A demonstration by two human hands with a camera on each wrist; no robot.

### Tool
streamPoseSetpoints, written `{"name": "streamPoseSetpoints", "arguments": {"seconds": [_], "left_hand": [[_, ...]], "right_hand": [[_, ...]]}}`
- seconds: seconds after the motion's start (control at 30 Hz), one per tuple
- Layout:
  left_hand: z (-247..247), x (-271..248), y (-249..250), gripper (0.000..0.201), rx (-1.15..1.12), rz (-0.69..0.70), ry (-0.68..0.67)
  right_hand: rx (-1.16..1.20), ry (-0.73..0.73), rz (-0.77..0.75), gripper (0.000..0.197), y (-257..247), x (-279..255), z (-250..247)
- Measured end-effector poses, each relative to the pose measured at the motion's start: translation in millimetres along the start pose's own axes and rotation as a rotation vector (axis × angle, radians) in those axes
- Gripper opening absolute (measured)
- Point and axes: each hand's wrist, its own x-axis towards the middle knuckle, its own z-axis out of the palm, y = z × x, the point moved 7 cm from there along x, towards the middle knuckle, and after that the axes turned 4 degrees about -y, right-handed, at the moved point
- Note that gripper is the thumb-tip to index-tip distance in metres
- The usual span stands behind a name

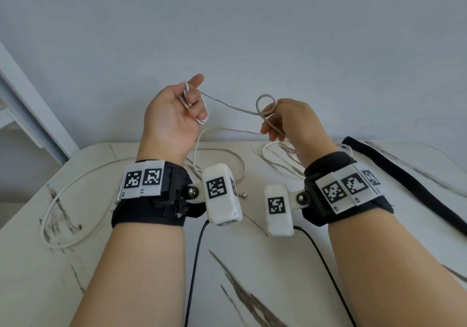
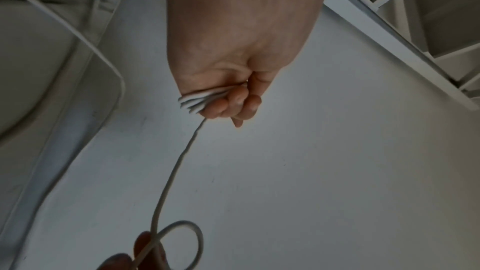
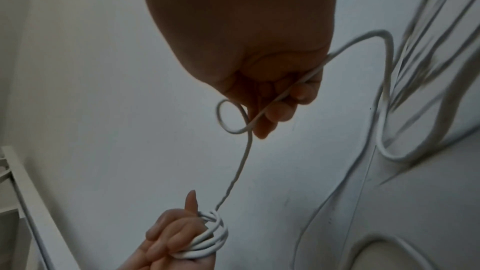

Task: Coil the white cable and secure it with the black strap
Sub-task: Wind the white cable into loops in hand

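Both hands raised above the table, white cable strung between them.

I note the left hand (image 1: 174, 114) grips several coiled turns of the white cable (image 1: 227, 105) around curled fingers; the right hand (image 1: 290, 122) pinches a small loop further along. Slack trails onto the table (image 1: 265, 263). The black strap (image 1: 409, 182) lies well right, unheld.

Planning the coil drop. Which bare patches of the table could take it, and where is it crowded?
Free: the near-centre table between the forearms, bordered by two thin black leads, and the near-left corner. Crowded: the far half, with white cable loops left and centre and the black strap along the right edge.
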Motion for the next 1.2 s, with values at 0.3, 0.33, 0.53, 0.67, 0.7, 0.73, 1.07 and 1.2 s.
{"name": "streamPoseSetpoints", "arguments": {"seconds": [0.3,0.33,0.53,0.67,0.7,0.73,1.07,1.2], "left_hand": [[-8.7,-1.6,15.7,0.029,0.025,0.167,0.139],[-9.9,-1.5,16.8,0.028,0.03,0.183,0.154],[-9.8,-3.2,19.7,0.012,0.077,0.257,0.236],[-7.0,-3.1,16.5,0.007,0.174,0.253,0.246],[-6.2,-3.0,16.3,0.007,0.256,0.262,0.251],[-5.4,-2.7,16.1,0.007,0.366,0.272,0.258],[2.9,-1.8,4.8,0.023,1.255,0.209,0.301],[-2.5,2.7,0.9,0.023,1.369,0.144,0.284]], "right_hand": [[-0.283,0.108,-0.237,0.009,-1.5,-12.1,1.0],[-0.307,0.083,-0.222,0.01,-1.6,-12.7,3.3],[-0.414,-0.257,-0.099,0.008,-2.7,-23.9,27.4],[-0.443,-0.405,-0.07,0.008,-0.1,-30.1,36.7],[-0.424,-0.418,-0.085,0.01,-1.4,-30.9,37.1],[-0.397,-0.426,-0.103,0.012,-3.2,-31.3,36.7],[-0.03,-0.285,-0.213,0.022,-17.9,-19.4,16.2],[0.223,-0.156,-0.198,0.024,-15.1,-12.4,1.2]]}}
